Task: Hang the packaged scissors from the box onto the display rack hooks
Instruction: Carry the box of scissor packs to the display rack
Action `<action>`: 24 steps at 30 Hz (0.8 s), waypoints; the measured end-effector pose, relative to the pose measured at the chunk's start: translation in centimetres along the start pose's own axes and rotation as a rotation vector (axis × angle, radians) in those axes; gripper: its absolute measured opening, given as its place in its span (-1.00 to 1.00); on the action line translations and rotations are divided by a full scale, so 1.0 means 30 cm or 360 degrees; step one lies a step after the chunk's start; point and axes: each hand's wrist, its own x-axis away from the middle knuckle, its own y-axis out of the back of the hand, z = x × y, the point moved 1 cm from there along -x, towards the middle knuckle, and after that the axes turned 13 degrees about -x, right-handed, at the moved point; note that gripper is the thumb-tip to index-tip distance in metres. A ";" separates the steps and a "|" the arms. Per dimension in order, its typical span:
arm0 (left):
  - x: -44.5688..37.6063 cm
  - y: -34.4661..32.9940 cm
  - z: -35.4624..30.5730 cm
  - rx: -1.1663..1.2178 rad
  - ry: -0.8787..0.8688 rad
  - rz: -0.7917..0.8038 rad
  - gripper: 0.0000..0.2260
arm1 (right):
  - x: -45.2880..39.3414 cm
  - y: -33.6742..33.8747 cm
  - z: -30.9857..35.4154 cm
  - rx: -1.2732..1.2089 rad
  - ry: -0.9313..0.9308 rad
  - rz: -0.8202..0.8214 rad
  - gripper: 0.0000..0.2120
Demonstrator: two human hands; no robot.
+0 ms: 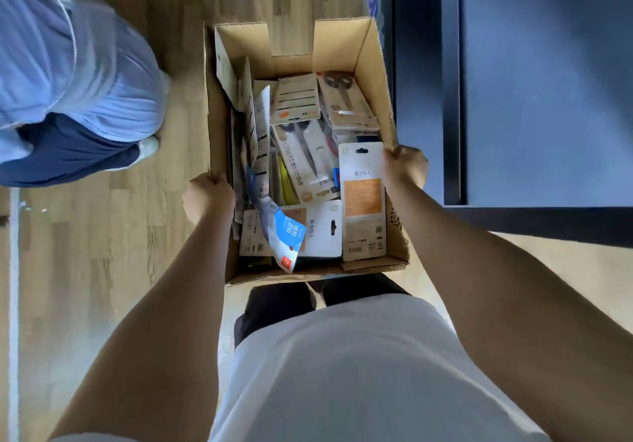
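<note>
both hands, the left hand and right hand, grip the side walls of the cardboard box, likely to carry or steady its packaged scissors

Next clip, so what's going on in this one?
A person stands over an open cardboard box on a wood floor, left hand gripping its left wall, right hand gripping the right wall. The box is full of carded packs, among them packaged scissors. Nothing has been taken out yet, and no rack hooks are in view. Another person crouches at the left.
</note>
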 end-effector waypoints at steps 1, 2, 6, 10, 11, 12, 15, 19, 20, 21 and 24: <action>-0.029 0.011 -0.034 0.0012 -0.0020 0.0006 -0.73 | -0.024 0.002 0.035 -0.0006 -0.0009 -0.0015 -0.70; -0.061 0.024 -0.072 0.0018 -0.0048 0.0010 -0.73 | -0.051 0.001 0.068 -0.0014 -0.0008 -0.0040 -0.70; -0.208 0.084 -0.227 0.0022 -0.0129 0.0017 -0.71 | -0.135 -0.030 0.218 -0.0063 0.0030 -0.0106 -0.76; -0.399 0.137 -0.381 0.0065 -0.0221 0.0023 -0.74 | -0.227 -0.096 0.363 -0.0109 -0.0002 -0.0161 -0.67; -0.458 0.158 -0.424 0.0063 -0.0242 0.0024 -0.72 | -0.256 -0.124 0.413 -0.0118 -0.0019 -0.0173 -0.66; -0.518 0.181 -0.467 0.0030 -0.0261 0.0017 -0.71 | -0.291 -0.153 0.466 -0.0125 -0.0037 -0.0178 -0.65; -0.683 0.271 -0.605 -0.0070 -0.0354 -0.0010 -0.69 | -0.387 -0.220 0.646 -0.0115 -0.0076 -0.0177 -0.70; -0.894 0.385 -0.756 -0.0068 -0.0335 -0.0017 -0.67 | -0.503 -0.310 0.887 -0.0101 -0.0061 -0.0199 -0.71; -0.940 0.413 -0.792 -0.0039 -0.0321 -0.0010 -0.67 | -0.525 -0.329 0.943 -0.0110 -0.0068 -0.0200 -0.71; -0.989 0.438 -0.830 0.0000 -0.0316 -0.0007 -0.67 | -0.553 -0.348 1.000 -0.0126 -0.0067 -0.0202 -0.71; -1.120 0.504 -0.942 -0.0006 -0.0327 -0.0001 -0.67 | -0.649 -0.398 1.162 -0.0149 -0.0020 -0.0218 -0.71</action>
